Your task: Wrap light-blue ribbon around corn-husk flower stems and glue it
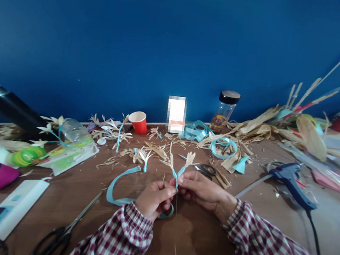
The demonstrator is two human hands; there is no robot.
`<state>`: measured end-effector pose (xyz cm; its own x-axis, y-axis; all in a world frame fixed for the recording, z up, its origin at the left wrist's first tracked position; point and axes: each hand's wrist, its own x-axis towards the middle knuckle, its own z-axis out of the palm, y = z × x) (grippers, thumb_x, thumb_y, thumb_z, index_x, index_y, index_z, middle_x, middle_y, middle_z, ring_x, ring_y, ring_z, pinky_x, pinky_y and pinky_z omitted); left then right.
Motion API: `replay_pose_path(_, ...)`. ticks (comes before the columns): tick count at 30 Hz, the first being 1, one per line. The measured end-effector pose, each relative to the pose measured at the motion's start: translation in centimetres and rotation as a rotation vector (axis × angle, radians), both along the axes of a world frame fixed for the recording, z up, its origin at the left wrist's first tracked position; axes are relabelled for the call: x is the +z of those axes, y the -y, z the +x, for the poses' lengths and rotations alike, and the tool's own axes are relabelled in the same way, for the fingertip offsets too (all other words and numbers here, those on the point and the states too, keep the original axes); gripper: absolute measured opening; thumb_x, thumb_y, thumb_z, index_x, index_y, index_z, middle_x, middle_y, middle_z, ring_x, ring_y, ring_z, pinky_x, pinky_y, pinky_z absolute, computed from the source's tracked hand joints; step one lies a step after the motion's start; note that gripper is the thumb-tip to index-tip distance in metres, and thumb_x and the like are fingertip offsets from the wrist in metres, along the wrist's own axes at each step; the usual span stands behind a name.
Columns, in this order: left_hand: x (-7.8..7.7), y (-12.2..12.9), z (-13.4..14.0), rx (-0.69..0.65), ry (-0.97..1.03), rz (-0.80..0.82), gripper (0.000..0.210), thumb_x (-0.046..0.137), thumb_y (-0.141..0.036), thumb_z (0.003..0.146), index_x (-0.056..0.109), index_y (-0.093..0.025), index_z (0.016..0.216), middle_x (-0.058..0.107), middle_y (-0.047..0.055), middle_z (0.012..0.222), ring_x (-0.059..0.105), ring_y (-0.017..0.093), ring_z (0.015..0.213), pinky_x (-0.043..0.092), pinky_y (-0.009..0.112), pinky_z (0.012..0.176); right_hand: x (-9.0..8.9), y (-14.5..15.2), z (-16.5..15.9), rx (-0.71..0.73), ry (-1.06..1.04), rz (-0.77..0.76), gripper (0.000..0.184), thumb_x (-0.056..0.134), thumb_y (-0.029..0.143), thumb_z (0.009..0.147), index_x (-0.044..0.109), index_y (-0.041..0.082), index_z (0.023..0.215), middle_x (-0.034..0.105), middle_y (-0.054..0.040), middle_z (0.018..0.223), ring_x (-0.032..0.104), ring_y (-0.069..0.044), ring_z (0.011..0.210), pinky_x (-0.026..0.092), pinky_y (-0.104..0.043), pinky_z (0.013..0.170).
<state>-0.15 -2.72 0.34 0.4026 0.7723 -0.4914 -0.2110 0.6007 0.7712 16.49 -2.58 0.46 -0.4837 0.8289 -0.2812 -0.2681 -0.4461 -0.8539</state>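
My right hand (201,189) pinches a forked husk flower sprig (180,173), two pale blossoms on stems wrapped in light blue ribbon. Close against it, the fingers of my left hand (156,197) are closed at the base of the same sprig, where the stems join. A thin wire or thread hangs down below the fingertips. From around my left hand a loose strip of blue ribbon (112,188) curls out over the table. Behind the hands lie a small husk flower with a blue stem (145,161) and small black-handled scissors (206,170).
Large scissors (68,228) and a power strip (15,208) lie at the left front. A blue glue gun (294,184) rests on the right with its cord trailing forward. Along the wall stand a red paper cup (139,123), ribbon coils (196,131), a lidded jar (224,111) and dry husks (258,125).
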Motion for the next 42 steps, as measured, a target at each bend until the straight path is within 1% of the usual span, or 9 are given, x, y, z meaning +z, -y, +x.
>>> replay_pose_path(4, 0.6, 0.0, 0.2, -0.052, 0.084, -0.059, 0.037, 0.081, -0.033, 0.047, 0.052, -0.013, 0.056, 0.043, -0.007, 0.041, 0.033, 0.000, 0.037, 0.025, 0.012, 0.037, 0.0, 0.1, -0.2, -0.011, -0.071, -0.064, 0.020, 0.070, 0.033, 0.072, 0.069, 0.014, 0.077, 0.053, 0.0024, 0.060, 0.042, -0.004, 0.052, 0.031, -0.013, 0.044)
replay_pose_path(7, 0.5, 0.0, 0.2, -0.039, 0.076, -0.056, 0.037, 0.081, -0.033, 0.047, 0.051, -0.013, 0.055, 0.043, -0.007, 0.043, 0.033, 0.000, 0.037, 0.024, 0.011, 0.037, 0.0, -0.1, -0.2, -0.012, -0.109, -0.096, 0.020, 0.073, 0.031, 0.069, 0.067, 0.013, 0.073, 0.051, 0.0031, 0.059, 0.041, -0.003, 0.051, 0.028, -0.013, 0.043)
replay_pose_path(11, -0.3, 0.0, 0.0, -0.002, -0.010, 0.066, 0.036, 0.079, -0.038, 0.049, 0.053, -0.013, 0.053, 0.046, -0.006, 0.042, 0.035, 0.001, 0.034, 0.024, 0.014, 0.035, -0.2, -0.2, -0.2, -0.027, -0.111, -0.070, 0.022, 0.073, 0.032, 0.069, 0.064, 0.012, 0.069, 0.047, 0.0050, 0.054, 0.037, -0.002, 0.046, 0.024, -0.014, 0.041)
replay_pose_path(15, -0.9, 0.0, -0.1, 0.018, -0.228, 0.235, 0.031, 0.075, -0.039, 0.054, 0.058, -0.013, 0.054, 0.050, -0.004, 0.043, 0.037, 0.003, 0.032, 0.025, 0.017, 0.035, -0.3, -0.1, -0.3, -0.066, -0.008, -0.035, 0.027, 0.073, 0.034, 0.067, 0.058, 0.013, 0.063, 0.042, 0.0077, 0.047, 0.031, -0.002, 0.040, 0.018, -0.015, 0.037)
replay_pose_path(18, -1.0, 0.1, -0.1, 0.003, -0.326, 0.304, 0.029, 0.074, -0.038, 0.056, 0.060, -0.013, 0.053, 0.046, -0.005, 0.040, 0.032, 0.003, 0.032, 0.022, 0.017, 0.034, -0.2, 0.0, -0.5, -0.073, 0.104, -0.009, 0.029, 0.072, 0.037, 0.068, 0.053, 0.015, 0.062, 0.042, 0.0083, 0.044, 0.031, -0.003, 0.036, 0.015, -0.017, 0.035)
replay_pose_path(23, -1.1, 0.5, 0.2, 0.069, -0.320, 0.351, 0.024, 0.073, -0.035, 0.058, 0.063, -0.013, 0.057, 0.043, -0.007, 0.040, 0.030, 0.003, 0.034, 0.022, 0.017, 0.035, 0.1, -0.1, -0.7, -0.126, 0.223, 0.060, 0.031, 0.070, 0.041, 0.068, 0.052, 0.016, 0.063, 0.043, 0.0080, 0.043, 0.033, -0.004, 0.036, 0.016, -0.017, 0.034)
replay_pose_path(30, -1.1, 0.8, 0.3, 0.064, -0.350, 0.381, 0.026, 0.072, -0.036, 0.061, 0.062, -0.013, 0.057, 0.041, -0.007, 0.040, 0.030, 0.002, 0.034, 0.022, 0.016, 0.035, 0.5, 0.0, -0.9, -0.166, 0.368, 0.132, 0.032, 0.070, 0.041, 0.066, 0.051, 0.016, 0.061, 0.043, 0.0081, 0.042, 0.032, -0.004, 0.035, 0.018, -0.016, 0.033)
replay_pose_path(36, -1.6, 0.5, 0.1, 0.135, -0.164, 0.254, 0.031, 0.074, -0.040, 0.058, 0.061, -0.012, 0.058, 0.042, -0.007, 0.043, 0.029, 0.001, 0.034, 0.019, 0.015, 0.034, 0.6, 0.0, -0.9, -0.106, 0.251, 0.126, 0.037, 0.060, 0.049, 0.075, 0.057, 0.014, 0.065, 0.047, 0.0044, 0.051, 0.038, -0.004, 0.040, 0.027, -0.016, 0.036)
replay_pose_path(42, 0.1, 0.2, 0.9, 0.209, -0.043, 0.090, 0.038, 0.081, -0.039, 0.042, 0.059, -0.010, 0.053, 0.043, -0.007, 0.043, 0.028, -0.001, 0.034, 0.016, 0.013, 0.034, 0.1, 0.0, -0.5, -0.042, 0.177, 0.087, 0.028, 0.059, 0.043, 0.078, 0.061, 0.015, 0.076, 0.047, 0.0042, 0.058, 0.039, -0.003, 0.042, 0.024, -0.015, 0.035)
